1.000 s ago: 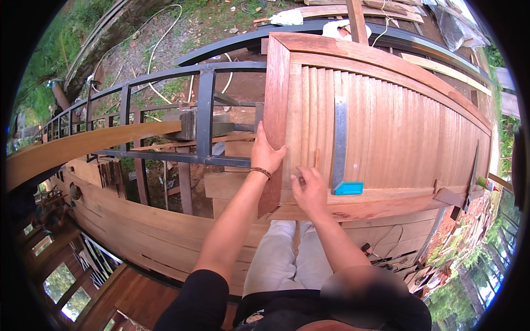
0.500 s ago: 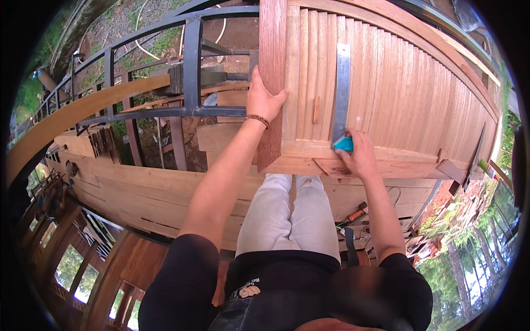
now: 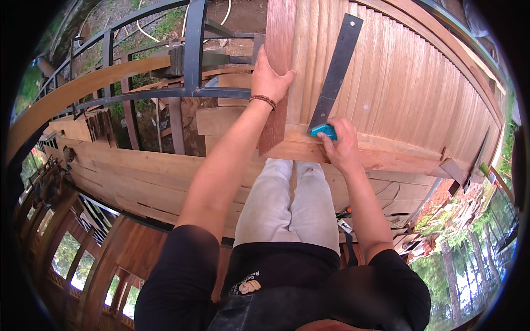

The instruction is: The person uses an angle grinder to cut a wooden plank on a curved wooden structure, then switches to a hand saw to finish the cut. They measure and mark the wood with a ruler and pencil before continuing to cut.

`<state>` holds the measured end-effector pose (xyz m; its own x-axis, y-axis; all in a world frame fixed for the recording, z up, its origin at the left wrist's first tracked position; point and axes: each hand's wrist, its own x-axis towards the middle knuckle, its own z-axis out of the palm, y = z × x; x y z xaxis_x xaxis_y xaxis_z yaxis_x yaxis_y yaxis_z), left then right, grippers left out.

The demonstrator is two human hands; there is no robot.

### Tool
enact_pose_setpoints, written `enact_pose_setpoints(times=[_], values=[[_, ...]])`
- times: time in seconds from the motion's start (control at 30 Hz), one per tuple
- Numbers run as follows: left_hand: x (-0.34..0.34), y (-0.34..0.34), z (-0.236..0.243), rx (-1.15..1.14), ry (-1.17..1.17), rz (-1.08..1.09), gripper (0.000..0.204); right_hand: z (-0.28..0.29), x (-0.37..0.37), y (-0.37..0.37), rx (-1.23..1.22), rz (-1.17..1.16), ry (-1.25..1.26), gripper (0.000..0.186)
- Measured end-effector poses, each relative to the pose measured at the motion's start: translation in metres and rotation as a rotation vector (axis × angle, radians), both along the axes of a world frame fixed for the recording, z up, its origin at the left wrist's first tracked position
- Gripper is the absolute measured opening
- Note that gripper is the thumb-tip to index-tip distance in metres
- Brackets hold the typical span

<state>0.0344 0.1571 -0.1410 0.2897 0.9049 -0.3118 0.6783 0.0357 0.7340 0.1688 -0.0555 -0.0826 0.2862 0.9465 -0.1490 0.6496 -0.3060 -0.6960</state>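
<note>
A louvered wooden panel [image 3: 397, 83] lies in front of me, with many slats and a pale lower rail. Along its left side runs a reddish board [image 3: 280, 33], cut at a slant at its near end. My left hand [image 3: 272, 77] is closed on that board, thumb on top and fingers at its left edge. In my right hand [image 3: 339, 144] is the teal handle of a try square [image 3: 337, 71], held near the panel's lower left corner. The square's dark metal blade slants away to the upper right across the slats.
A dark metal frame [image 3: 193, 49] stands left of the panel, with a long curved wooden strip [image 3: 94, 83] over it. Wide planks [image 3: 149, 171] run beneath. A saw [image 3: 478, 157] and wood offcuts [image 3: 454, 170] are at the panel's right end.
The square has moved left and turned, its blade going from nearly upright to leaning right. A small wooden stick on the slats is no longer visible. My left hand still grips the reddish board.
</note>
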Motion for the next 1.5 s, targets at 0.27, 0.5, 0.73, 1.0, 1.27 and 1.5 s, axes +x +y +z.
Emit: enact_pose_setpoints(times=[0.27,0.5,0.73,1.0,1.27,1.5], values=[[0.002,0.003,-0.006,-0.029,-0.082,0.035,0.107,-0.021,-0.037,0.008,0.032,0.005,0.060,0.037],[-0.019,0.002,-0.015,-0.117,-0.189,0.014,0.105,-0.024,-0.048,0.008,0.037,-0.002,0.038,0.034],[-0.070,-0.078,-0.021,-0.133,-0.297,0.036,0.080,-0.031,-0.053,0.003,0.068,-0.028,0.004,0.029],[-0.145,-0.168,-0.005,-0.256,-0.165,0.231,0.041,-0.032,-0.055,0.007,0.042,-0.088,0.007,0.024],[-0.155,-0.184,0.003,-0.709,-0.275,0.587,0.035,-0.033,-0.057,0.009,0.040,-0.093,-0.002,0.023],[-0.161,-0.181,0.008,-0.868,-0.375,0.586,0.033,-0.033,-0.056,0.011,0.022,-0.110,0.048,0.020]])
